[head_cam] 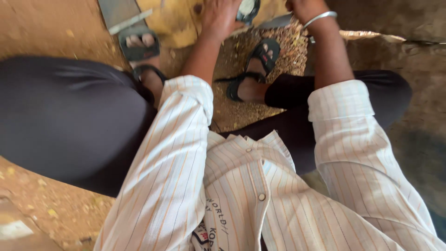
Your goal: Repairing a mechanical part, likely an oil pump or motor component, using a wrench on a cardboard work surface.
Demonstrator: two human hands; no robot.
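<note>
Both hands working a yellowish wood piece [179, 21] at the top edge.
Left hand [218, 18] is pressing flat on it beside a dark round tool [247, 9]; right hand [304, 9], grip cut off, can't tell. Shavings [260, 60] are piling around sandals [260, 62]; steadying seems underway, firm pressure needed.

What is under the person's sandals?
Under the right sandal lies a pile of wood shavings on the dirt floor. The left sandal stands by a yellowish wooden board. What is directly beneath each sole is covered.
</note>
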